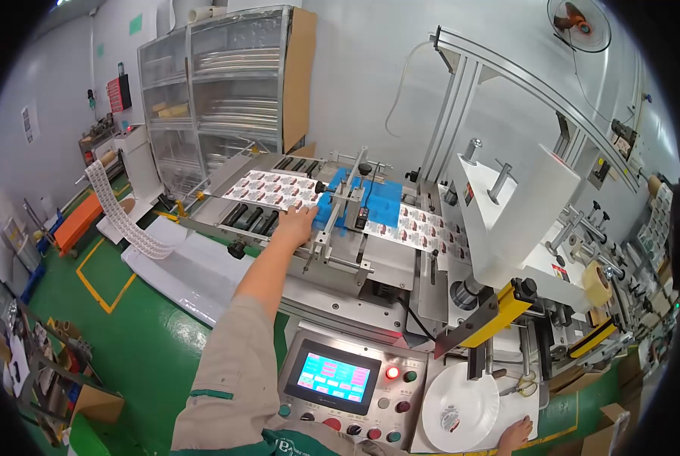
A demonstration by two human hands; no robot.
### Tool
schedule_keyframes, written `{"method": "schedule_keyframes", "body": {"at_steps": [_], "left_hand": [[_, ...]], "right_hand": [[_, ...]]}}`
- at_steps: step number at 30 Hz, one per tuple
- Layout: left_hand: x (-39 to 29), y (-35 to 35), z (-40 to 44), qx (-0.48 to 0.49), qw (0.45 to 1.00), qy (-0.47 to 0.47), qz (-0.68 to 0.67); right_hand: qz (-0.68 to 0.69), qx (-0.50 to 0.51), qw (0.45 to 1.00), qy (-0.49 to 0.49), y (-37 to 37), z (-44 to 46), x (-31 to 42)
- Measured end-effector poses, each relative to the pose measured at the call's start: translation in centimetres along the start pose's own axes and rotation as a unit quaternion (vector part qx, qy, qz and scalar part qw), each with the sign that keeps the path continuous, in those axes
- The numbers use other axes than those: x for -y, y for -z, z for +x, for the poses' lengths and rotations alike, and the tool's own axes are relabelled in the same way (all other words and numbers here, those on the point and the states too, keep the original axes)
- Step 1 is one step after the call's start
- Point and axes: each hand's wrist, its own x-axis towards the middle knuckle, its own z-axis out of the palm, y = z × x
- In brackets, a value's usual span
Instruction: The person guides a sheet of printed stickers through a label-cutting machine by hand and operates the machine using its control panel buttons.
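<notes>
Strip of labels shows either side of the blue sheet on the machine; the left hand, at its near edge with the grip impossible to tell, could skew or crease it by pressing unevenly. The right hand, seemingly laid flat, holding nothing, might knock the scissors in a careless sweep. Count: two hands, two strip stretches there, one plate, one pair of scissors, one screen.
</notes>
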Motion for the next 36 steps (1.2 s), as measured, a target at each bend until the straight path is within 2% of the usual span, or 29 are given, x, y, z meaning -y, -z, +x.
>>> {"method": "schedule_keyframes", "body": {"at_steps": [2, 3, 6, 8, 9, 11, 12, 13, 14, 18, 19, 27, 36], "left_hand": [[0.0, 0.2, -0.1, 0.000, 1.000, -0.001, 0.000], [0.0, 0.3, -0.3, -0.007, 1.000, -0.005, 0.004], [0.3, -0.5, 0.1, -0.016, 1.000, -0.008, 0.003], [0.2, -0.5, 0.1, -0.014, 1.000, -0.005, 0.006], [0.2, -0.6, 0.0, -0.018, 1.000, -0.008, 0.003], [0.1, -0.8, 0.1, -0.038, 0.999, -0.008, 0.025], [0.2, -0.7, 0.0, -0.033, 0.999, -0.014, -0.006], [0.2, -0.6, 0.0, -0.024, 1.000, -0.011, -0.013], [0.2, -0.5, 0.1, -0.016, 1.000, -0.012, -0.006], [0.2, -0.3, -0.1, -0.027, 0.999, -0.016, -0.006], [0.2, -0.4, 0.1, -0.018, 1.000, -0.011, -0.005], [0.3, -0.7, 0.2, -0.017, 1.000, -0.019, 0.006], [0.2, -0.4, 0.1, -0.012, 1.000, -0.021, -0.003]], "right_hand": [[-0.007, -0.005, 1.000, 0.013, -0.3, 0.2, -0.4], [-0.116, -0.269, 0.928, 0.228, -1.6, 0.3, -1.9], [-0.048, -0.202, 0.963, 0.173, 1.5, -1.2, -0.1], [-0.056, -0.244, 0.948, 0.197, 0.1, -0.8, -0.6], [-0.048, -0.221, 0.958, 0.176, -0.7, -0.2, -0.9], [0.092, -0.159, 0.977, 0.111, -1.1, -0.1, -0.6], [-0.026, -0.167, 0.975, 0.146, 3.4, -2.0, 1.2], [-0.016, -0.180, 0.972, 0.149, 2.3, -1.3, 0.6], [-0.017, -0.018, 0.999, 0.027, -0.9, 0.1, -0.7], [-0.003, -0.003, 1.000, 0.016, -0.1, 0.2, -0.4], [-0.019, -0.042, 0.999, 0.024, -2.3, 0.9, -1.3], [-0.025, -0.021, 0.999, 0.017, -2.1, 0.7, -0.9], [-0.032, -0.053, 0.998, 0.030, -3.5, 1.2, -1.6]]}}
